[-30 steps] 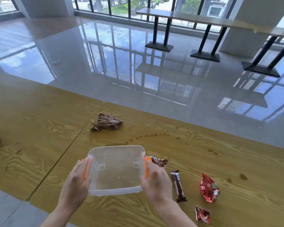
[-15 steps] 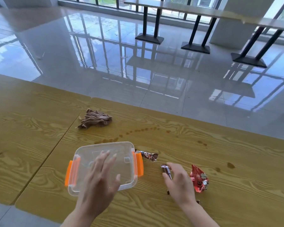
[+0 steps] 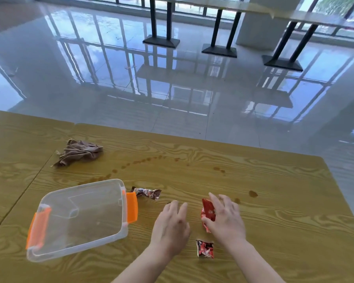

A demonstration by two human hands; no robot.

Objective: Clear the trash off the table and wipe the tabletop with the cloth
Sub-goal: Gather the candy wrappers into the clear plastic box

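I am seeing the red wrapper (image 3: 208,211) lying on the table (image 3: 274,201), my right hand (image 3: 225,217) curling loosely over it, grip unconfirmed. My left hand (image 3: 172,223) is resting flat, fingers apart. The clear bin (image 3: 80,217) is sitting left, the cloth (image 3: 80,152) beyond.

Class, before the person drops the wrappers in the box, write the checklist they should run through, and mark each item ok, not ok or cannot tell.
1. Box open and empty: ok.
2. Right hand on the red wrapper: ok; firm grip: cannot tell.
3. Left hand has the dark wrapper: cannot tell, it is hidden under the hand.
4. All trash gathered: not ok; small red wrapper and brown wrapper lie loose.
5. Cloth ready on the table: ok.
6. Tabletop clean: not ok, brown spots remain.
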